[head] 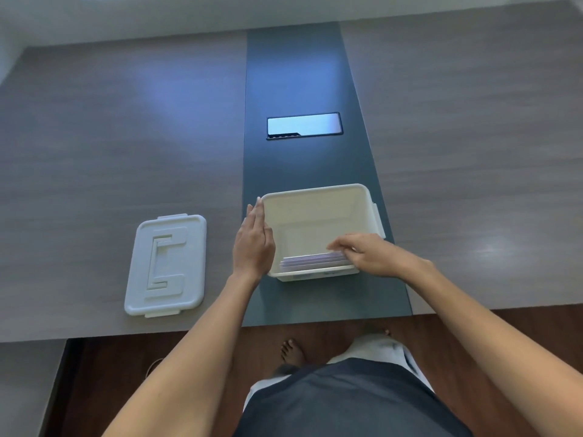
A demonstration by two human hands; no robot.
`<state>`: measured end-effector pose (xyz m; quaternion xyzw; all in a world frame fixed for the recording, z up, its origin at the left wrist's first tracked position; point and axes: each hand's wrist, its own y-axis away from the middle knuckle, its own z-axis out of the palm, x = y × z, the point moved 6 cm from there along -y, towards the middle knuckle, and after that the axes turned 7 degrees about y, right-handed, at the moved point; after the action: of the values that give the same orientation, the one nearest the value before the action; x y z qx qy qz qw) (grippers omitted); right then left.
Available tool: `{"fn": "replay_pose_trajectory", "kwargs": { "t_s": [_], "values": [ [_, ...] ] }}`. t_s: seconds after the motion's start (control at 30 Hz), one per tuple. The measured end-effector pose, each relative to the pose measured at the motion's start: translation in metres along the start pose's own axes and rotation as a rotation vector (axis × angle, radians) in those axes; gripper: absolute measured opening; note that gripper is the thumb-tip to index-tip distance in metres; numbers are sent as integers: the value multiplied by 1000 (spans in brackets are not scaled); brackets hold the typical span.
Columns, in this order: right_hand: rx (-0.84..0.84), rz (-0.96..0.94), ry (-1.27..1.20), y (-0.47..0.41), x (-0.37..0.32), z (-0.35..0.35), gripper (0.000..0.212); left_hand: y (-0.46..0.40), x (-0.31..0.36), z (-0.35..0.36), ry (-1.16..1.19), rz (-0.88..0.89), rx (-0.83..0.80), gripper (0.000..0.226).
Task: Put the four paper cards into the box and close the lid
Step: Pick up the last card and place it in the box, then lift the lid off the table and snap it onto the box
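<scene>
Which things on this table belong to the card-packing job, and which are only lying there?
Job: open white plastic box; pale paper cards standing inside it; flat white plastic lid on the table; left hand; right hand.

Not job: dark rectangular panel set into the table's blue strip.

Box (318, 197) mouth open above; cards (312, 258) crowd near wall; lid (165, 264) well left, tabletop (94, 137) bare around

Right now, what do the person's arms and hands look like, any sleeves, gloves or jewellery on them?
Both forearms are bare up to the edge of the picture, with no sleeve in view. The left hand and the right hand wear no gloves, and no ring, watch or bracelet shows on either. The only clothing visible is a dark grey garment over lighter fabric below the arms.
</scene>
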<state>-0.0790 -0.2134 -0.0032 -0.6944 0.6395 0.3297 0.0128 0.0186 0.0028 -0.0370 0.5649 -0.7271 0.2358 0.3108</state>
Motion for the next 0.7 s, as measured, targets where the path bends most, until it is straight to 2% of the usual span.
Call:
{"fn": "replay_pose_trajectory", "kwargs": {
  "t_s": [0.07,0.17,0.27,0.33,0.43,0.7],
  "values": [
    [156,-38,-25,-7,-5,-15,30,1,2,0,-38,11,-10,59],
    [492,-178,-57,-23,-15,-39,25,2,2,-8,-82,-6,19,56],
    [632,-228,95,-50,-20,-49,32,7,-3,-22,-181,17,46,59],
    [615,-222,202,-70,-24,-50,39,12,-11,-35,-291,20,56,64],
    [505,-242,316,-101,-37,-45,48,22,-35,-64,-427,-71,93,72],
    [308,-382,454,-173,-112,-24,51,68,-104,-125,-515,-309,170,77]
  ]
}}
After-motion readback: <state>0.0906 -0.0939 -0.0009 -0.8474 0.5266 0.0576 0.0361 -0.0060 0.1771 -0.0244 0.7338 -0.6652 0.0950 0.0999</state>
